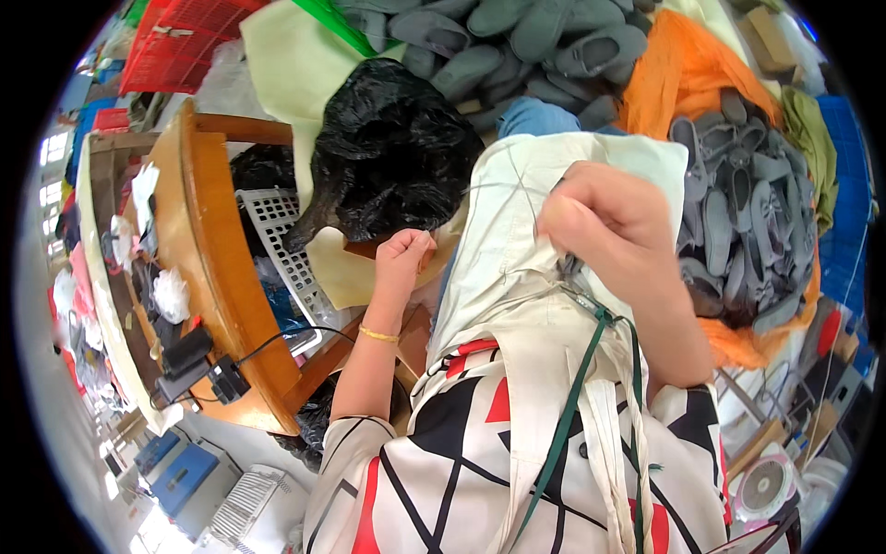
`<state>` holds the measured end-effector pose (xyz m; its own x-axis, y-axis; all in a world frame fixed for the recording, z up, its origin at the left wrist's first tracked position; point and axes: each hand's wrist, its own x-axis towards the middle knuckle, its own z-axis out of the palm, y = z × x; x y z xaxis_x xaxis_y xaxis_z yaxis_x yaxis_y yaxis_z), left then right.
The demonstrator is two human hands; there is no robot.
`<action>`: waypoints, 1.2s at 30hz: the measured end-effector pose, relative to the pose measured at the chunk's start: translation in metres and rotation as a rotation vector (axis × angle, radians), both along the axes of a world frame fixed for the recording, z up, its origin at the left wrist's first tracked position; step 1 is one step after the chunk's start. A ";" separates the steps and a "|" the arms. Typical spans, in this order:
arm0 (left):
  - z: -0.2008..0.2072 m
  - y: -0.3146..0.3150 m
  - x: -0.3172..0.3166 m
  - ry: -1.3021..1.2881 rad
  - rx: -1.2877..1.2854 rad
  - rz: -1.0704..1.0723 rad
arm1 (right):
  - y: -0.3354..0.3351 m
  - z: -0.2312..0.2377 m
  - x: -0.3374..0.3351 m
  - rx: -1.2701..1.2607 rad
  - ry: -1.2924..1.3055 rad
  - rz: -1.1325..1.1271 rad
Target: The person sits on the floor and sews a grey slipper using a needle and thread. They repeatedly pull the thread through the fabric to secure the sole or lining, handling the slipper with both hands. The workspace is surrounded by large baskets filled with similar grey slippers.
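While the right hand point(614, 222) is clenched on a fold of the cream cloth point(517, 231) that lies over the lap, a thin thread point(517, 185) runs from its grip leftward across the cloth, and something small and dark shows just under the knuckles, too hidden to name. The left hand point(403, 258) is closed into a fist near the cloth's left edge, beside a black plastic bag point(392, 152); whether it pinches the thread's other end cannot be told. Pulled too hard, the thread might snap or pucker the cloth. It could also snag on the green strap point(572, 397) hanging nearer the body. Grey slippers point(738, 212) are heaped on orange fabric point(683, 65) at far right, close enough for a slack loop to catch. A wooden bench point(217, 249) stands at left.
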<state>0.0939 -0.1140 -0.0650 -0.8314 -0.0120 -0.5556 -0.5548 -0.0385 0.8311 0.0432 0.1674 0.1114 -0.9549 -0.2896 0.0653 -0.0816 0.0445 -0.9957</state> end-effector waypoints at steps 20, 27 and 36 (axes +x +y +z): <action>0.215 0.020 0.025 0.400 0.173 -0.312 | -0.043 -0.036 0.040 0.110 0.171 0.119; 0.213 0.015 0.019 0.410 0.170 -0.334 | -0.041 -0.035 0.052 -0.089 -0.305 0.419; 0.152 0.034 0.006 1.034 -0.694 -0.070 | -0.024 -0.022 0.055 -0.372 -0.516 0.161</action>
